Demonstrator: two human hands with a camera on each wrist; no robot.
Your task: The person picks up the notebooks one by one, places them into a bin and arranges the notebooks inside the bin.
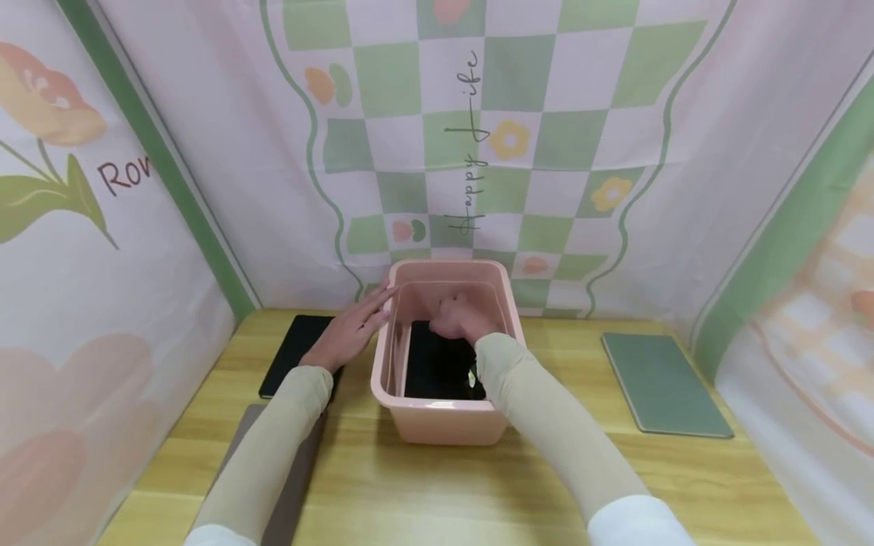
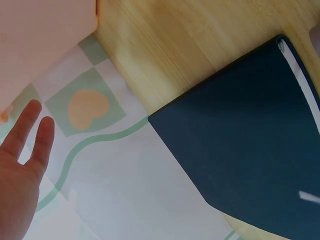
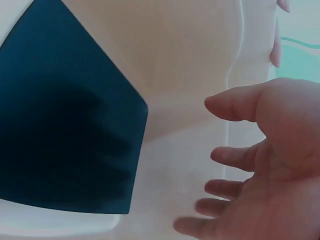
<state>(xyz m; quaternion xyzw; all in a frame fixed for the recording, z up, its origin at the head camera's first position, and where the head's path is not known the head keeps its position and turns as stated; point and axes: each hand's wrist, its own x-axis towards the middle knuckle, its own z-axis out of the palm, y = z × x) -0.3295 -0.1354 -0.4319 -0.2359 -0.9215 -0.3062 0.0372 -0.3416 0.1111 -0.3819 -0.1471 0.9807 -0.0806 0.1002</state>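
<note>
A pink plastic bin [image 1: 447,419] stands on the wooden table, and a dark notebook [image 1: 437,364] lies inside it. My left hand [image 1: 351,330] touches the bin's left rim with its fingers extended. Inside the bin, my right hand [image 1: 460,317] hovers over the far part of the notebook. The right wrist view shows that hand [image 3: 270,165] with fingers spread loosely and nothing between them, apart from the notebook [image 3: 75,125]. Below my left wrist, a black notebook [image 1: 293,353] lies on the table.
A grey-brown notebook [image 1: 297,470] lies at the front left, partly hidden under my left forearm. On the right side of the table [image 1: 560,379] is a green notebook [image 1: 665,383]. Printed cloth [image 1: 451,136] hangs behind the bin and on both sides.
</note>
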